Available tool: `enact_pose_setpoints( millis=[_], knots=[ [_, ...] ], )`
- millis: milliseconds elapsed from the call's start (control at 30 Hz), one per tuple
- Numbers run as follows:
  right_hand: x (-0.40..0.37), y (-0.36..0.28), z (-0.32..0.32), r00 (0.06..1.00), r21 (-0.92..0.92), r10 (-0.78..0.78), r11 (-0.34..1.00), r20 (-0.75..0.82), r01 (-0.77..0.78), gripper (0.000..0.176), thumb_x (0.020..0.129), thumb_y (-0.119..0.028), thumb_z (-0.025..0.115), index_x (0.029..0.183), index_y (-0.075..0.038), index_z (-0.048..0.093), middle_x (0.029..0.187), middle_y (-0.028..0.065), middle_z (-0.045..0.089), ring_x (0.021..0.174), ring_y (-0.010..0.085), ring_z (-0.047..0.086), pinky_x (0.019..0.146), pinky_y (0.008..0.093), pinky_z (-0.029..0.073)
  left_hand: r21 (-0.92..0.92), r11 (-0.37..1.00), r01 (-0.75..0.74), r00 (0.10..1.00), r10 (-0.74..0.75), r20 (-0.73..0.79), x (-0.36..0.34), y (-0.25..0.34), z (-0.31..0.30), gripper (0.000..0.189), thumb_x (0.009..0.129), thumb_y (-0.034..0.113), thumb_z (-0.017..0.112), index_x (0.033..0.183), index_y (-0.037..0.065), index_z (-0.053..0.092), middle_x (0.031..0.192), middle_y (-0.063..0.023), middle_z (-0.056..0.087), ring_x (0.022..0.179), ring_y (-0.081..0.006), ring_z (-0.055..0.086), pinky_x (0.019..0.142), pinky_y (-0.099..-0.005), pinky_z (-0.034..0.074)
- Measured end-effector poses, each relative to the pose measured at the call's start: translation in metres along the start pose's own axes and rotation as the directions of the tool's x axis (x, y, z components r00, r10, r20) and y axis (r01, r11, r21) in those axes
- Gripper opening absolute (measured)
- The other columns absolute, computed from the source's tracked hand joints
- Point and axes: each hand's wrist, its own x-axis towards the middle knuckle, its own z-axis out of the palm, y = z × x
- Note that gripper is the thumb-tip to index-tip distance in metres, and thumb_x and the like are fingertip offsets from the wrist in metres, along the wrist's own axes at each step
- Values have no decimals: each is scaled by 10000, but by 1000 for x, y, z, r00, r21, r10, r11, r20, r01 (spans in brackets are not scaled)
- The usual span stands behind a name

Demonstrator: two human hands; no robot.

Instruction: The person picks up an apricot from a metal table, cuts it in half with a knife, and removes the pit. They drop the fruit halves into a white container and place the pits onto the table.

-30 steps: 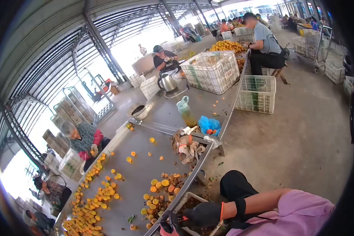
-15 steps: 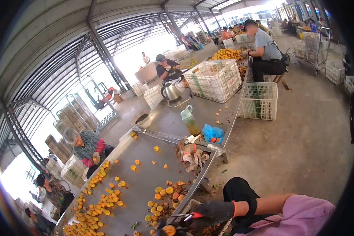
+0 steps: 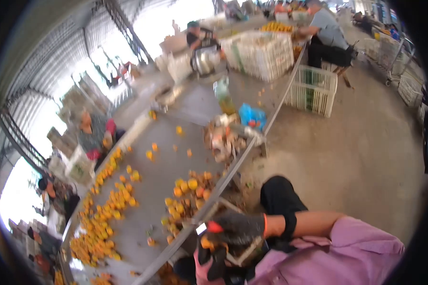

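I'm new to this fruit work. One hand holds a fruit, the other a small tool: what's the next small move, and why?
Probably press the tool into the fruit. The right hand holds the red-handled tool just above the orange fruit in the left hand, at the edge of the table. The blur hides whether they touch.

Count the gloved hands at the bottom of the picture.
2. The right hand, dark-gloved, grips a red-handled tool; the left hand, just below it, holds an orange fruit. None seems hidden.
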Motion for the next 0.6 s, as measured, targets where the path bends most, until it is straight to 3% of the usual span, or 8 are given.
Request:
enact_pose_setpoints(
  millis=[67,200,267,300,400,433,467,600],
  knots=[
    [8,26,11,985,311,-42,946,-170,94,183,867,-165,564,886,16,541,758,134,516,770,180,552,637,324,441,-41,998,-41,997,39,-61,4,5,12,540,730,-10,612,1240,-24,434,1090,-92,562,981,-192,551,845,-309,452],
    [26,42,2,949,35,313,949,32,-314,301,827,-287,604,791,9,565,663,187,530,624,297,553,552,365,416,-252,968,2,984,-47,-174,18,-9,15,443,730,38,599,1153,-28,484,930,-60,578,795,-165,589,683,-246,491],
    [33,38,9,950,-515,305,805,-65,-294,343,810,-329,616,808,12,578,695,221,542,605,347,520,545,370,412,785,517,-342,752,652,-102,20,-32,5,452,764,67,564,1186,-50,455,922,-81,568,809,-176,585,721,-277,500],
    [33,37,12,950,-507,308,811,-52,-291,343,810,-329,616,808,12,578,695,221,542,605,347,520,545,370,412,790,518,-327,754,647,-112,19,-35,1,452,764,67,564,1186,-50,455,922,-81,568,809,-176,585,721,-277,500],
    [26,18,8,971,-128,130,979,-202,-158,281,801,-258,643,816,17,589,710,190,580,620,308,555,555,353,431,641,733,-228,796,519,-310,27,-28,-6,380,852,192,555,1154,-25,477,967,-94,554,837,-200,567,691,-326,502],
    [27,-5,1,918,213,284,950,-276,-230,240,792,-215,655,839,12,594,732,164,599,638,272,579,564,338,443,5,968,-250,855,223,-468,31,-20,-7,390,879,272,508,1135,-21,485,958,-90,551,796,-192,563,667,-332,504],
    [24,-16,-3,839,535,455,808,-297,-249,207,784,-171,667,862,8,598,754,139,619,655,236,602,573,323,456,-633,749,-197,912,-98,-399,34,-17,-8,426,906,353,460,1117,-16,494,950,-86,548,754,-183,559,644,-339,507],
    [7,-11,-4,883,165,326,944,-337,-285,180,789,-55,664,945,-9,588,836,44,610,758,100,565,652,238,468,-631,764,-136,881,-198,-430,36,-20,-14,477,922,411,399,1062,-30,512,789,-84,567,571,-158,531,477,-294,464]
  ],
)
